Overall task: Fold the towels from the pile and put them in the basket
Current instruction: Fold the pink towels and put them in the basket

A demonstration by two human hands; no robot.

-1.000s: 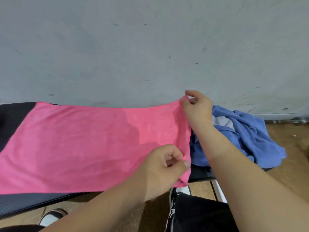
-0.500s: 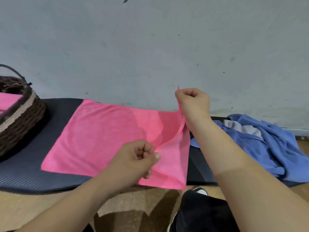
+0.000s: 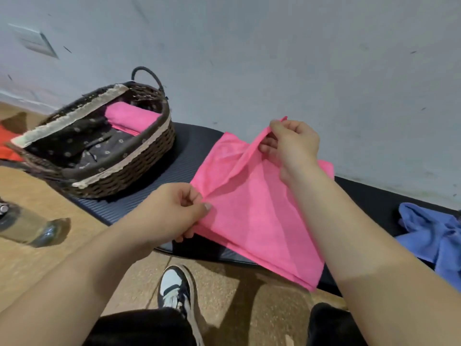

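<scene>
Left hand (image 3: 174, 211) pinching the near edge and right hand (image 3: 291, 143) pinching the raised far corner of the pink towel (image 3: 249, 216) on the mat (image 3: 184, 156), right of the basket (image 3: 129, 176); edges should meet squarely, kept taut.

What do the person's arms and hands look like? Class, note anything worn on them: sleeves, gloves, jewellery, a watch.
The left hand and right hand are bare: no gloves, rings or watch show. Both forearms are bare too, with no sleeve in view up to the picture's edge. The left thumbnail looks short and unpainted.
</scene>
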